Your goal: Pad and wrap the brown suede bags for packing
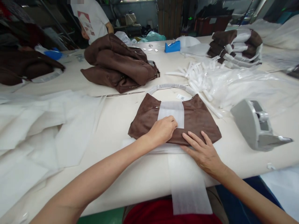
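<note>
A brown handbag (144,119) lies flat on the table in front of me, its wrapped handle (171,86) arching away. A white foam strip (173,109) lies over the middle of the bag's front, across its zipper. My left hand (164,128) is closed at the lower left edge of that strip; what its fingers hold, if anything, is hidden. With fingers spread, my right hand (204,152) rests on the bag's lower edge. Another length of white foam sheet (189,186) comes out from under the bag and hangs over the table's front edge. A small white tag (181,97) shows by the handle.
A grey tape dispenser (251,126) stands to the right, a blue one (172,46) farther back. Brown bags (121,62) are piled behind, with wrapped ones (235,46) at back right. White foam tubes (198,74), plastic, and white sheets (67,137) lie around. A person (91,21) stands across the table.
</note>
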Tool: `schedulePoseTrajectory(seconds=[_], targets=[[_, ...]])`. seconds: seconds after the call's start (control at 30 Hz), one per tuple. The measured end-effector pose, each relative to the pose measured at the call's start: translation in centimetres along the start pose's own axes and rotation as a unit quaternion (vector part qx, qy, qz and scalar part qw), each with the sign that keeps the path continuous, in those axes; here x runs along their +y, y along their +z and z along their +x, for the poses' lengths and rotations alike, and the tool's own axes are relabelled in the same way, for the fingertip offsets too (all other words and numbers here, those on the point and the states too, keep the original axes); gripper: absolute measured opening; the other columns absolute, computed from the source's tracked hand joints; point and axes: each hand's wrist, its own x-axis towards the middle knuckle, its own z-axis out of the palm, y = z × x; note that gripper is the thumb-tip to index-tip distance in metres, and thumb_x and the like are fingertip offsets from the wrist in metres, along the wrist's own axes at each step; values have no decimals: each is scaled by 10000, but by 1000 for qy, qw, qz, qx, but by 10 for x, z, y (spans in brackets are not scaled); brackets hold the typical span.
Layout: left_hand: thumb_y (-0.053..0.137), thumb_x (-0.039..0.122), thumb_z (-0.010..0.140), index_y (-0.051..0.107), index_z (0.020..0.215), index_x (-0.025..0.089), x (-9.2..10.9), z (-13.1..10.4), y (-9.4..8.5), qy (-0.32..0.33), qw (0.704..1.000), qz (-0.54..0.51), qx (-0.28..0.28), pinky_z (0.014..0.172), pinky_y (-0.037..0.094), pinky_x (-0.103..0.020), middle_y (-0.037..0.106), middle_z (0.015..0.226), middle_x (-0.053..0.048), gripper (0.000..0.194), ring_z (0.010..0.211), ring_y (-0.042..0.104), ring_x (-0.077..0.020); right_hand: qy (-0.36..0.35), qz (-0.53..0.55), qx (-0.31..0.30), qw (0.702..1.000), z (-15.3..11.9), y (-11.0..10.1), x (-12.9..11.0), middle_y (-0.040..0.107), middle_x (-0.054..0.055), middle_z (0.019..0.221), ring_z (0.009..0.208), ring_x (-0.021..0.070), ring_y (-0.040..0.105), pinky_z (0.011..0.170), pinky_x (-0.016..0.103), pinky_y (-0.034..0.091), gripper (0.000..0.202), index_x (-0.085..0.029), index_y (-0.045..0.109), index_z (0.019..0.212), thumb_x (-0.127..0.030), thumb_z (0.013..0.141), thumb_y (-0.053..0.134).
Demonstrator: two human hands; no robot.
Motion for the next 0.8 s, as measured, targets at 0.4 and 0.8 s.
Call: schedulePoseTrajectory(seconds=[0.4,0.8], targets=[[441,284,1007,601,1215,201,-6,-28,16,40,998,-37,14,1187,197,-565,625,1287,-64,275,1310,477,-254,-66,57,-130,988,-68,-42,-31,387,103,1557,1495,288,201,1199,605,59,699,-187,462,1453,-67,764,468],[767,303,680,101,1547,132,-6,-38,-2,109,974,102,-171,1132,89,-708,179,1614,-210,1106,1489,37,-428,-48,119,-76,989,-82,-10,-63,508,113,1470,1464,237,284,1177,539,274,525,-203,524,1399,-39,920,385]])
